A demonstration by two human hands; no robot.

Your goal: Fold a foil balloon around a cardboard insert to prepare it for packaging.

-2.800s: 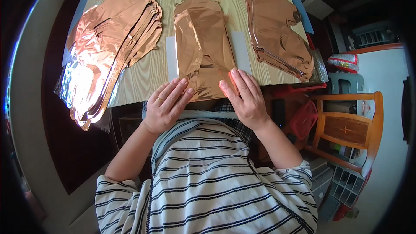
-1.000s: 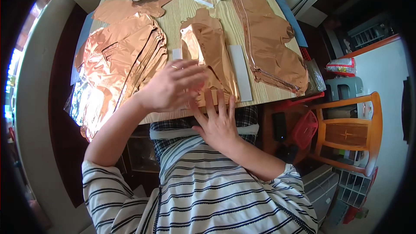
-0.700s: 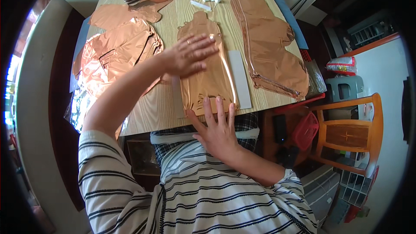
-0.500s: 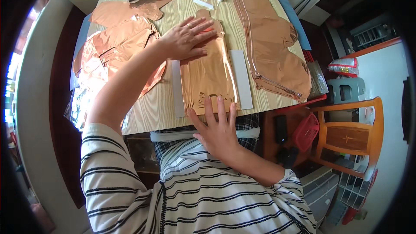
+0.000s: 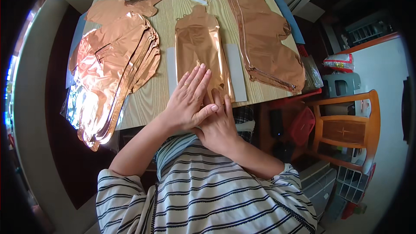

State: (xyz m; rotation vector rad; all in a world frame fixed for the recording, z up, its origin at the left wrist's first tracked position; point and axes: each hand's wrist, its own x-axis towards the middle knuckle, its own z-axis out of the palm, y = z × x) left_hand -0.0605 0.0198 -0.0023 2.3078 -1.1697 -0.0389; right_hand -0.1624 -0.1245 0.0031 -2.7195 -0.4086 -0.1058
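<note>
- Has just drawn the left hand back from the far end of the copper foil piece to its near half, now partly over the right hand.
- Has kept the right hand by the near edge throughout that sweep.
- No longer shows the slanting fold line seen across the foil a second ago; suggests, as a judgement, smoothing or pressing along the length.
- Holds the left fingers straight and nearly together, thumb out to the side, gripping nothing visible.
- Rests the right fingers extended and slightly parted, partly hidden under the left hand, with no grasp to be seen.
- Lies lengthwise at the middle of the desk's near side, over a pale sheet showing along both long edges.
- Looks thin, mirror-bright and lightly crinkled, with straight sides, small scalloped shoulders and a narrow tab at the far end.
- Repeats the same metallic skin in the left foil stack, fanned and glaring, and the right foil stack, curvy-edged and duller.
- Contrasts with the matte, wood-grained desk; cannot tell how flat beneath the palms.
</note>
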